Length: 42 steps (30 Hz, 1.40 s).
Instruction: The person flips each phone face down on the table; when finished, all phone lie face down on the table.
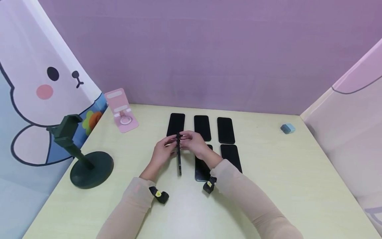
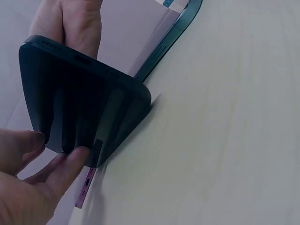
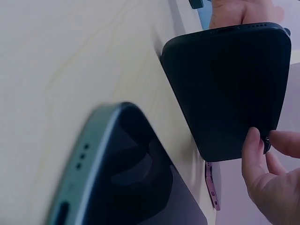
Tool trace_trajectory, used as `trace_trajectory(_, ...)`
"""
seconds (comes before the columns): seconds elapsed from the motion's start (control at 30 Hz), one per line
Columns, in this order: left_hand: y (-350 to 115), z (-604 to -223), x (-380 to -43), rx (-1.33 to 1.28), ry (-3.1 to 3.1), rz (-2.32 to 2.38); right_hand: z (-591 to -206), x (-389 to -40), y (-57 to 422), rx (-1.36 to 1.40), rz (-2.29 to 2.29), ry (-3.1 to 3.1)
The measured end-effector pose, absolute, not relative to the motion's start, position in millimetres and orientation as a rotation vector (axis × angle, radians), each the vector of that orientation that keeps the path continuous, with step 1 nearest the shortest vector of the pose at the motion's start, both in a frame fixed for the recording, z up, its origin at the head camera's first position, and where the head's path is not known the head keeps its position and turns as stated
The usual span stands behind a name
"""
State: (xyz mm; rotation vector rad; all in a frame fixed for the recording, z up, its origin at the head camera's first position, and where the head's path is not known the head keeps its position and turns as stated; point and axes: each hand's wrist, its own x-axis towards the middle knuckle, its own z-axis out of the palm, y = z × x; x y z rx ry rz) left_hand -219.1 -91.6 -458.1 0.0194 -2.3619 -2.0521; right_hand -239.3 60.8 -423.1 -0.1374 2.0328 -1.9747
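Left hand (image 1: 161, 154) and right hand (image 1: 195, 144), narrow grip each, pinch far end of one dark phone (image 1: 179, 157). It's tilted up on edge over the surface (image 1: 268, 186); can't tell if touching. Five black phones (image 1: 225, 130) lie flat, beyond and right. Dark green stand (image 1: 92, 171) off left.

The left hand (image 1: 162, 152) and right hand (image 1: 195, 143) hold a dark phone (image 1: 179, 159) between them, seen edge-on. Five more phones (image 1: 202, 127) lie flat on the table (image 1: 268, 186), three in the back row and two nearer. A pink stand (image 1: 120, 109) and a dark green stand (image 1: 89, 173) are at left, a small blue block (image 1: 287, 128) at far right.
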Motion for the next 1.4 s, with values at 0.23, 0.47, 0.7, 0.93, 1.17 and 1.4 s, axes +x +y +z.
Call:
trace_trajectory(0.23, -94, -447, -217, -0.016, -2.533, -1.697, -431, -242, 59, -0.166, -1.910, 2.073)
trace_trajectory(0.47, -97, -440, -218, -0.060, -2.557, -1.694, -441, -243, 56, -0.149, -1.824, 2.123)
trace_trajectory(0.7, -103, -440, -219, -0.041, -2.624, -1.578, -445, -246, 54, -0.109, -1.725, 2.215)
trace_trajectory(0.93, -111, -444, -222, -0.019, -2.679, -1.465, -442, -246, 53, -0.150, -1.523, 2.428)
trace_trajectory(1.17, -118, -451, -225, -0.013, -2.745, -1.377, -442, -247, 51, -0.138, -1.401, 2.514)
trace_trajectory(1.4, -124, -454, -230, -0.076, -2.750, -1.375, -435, -245, 47, -0.135, -1.245, 2.614)
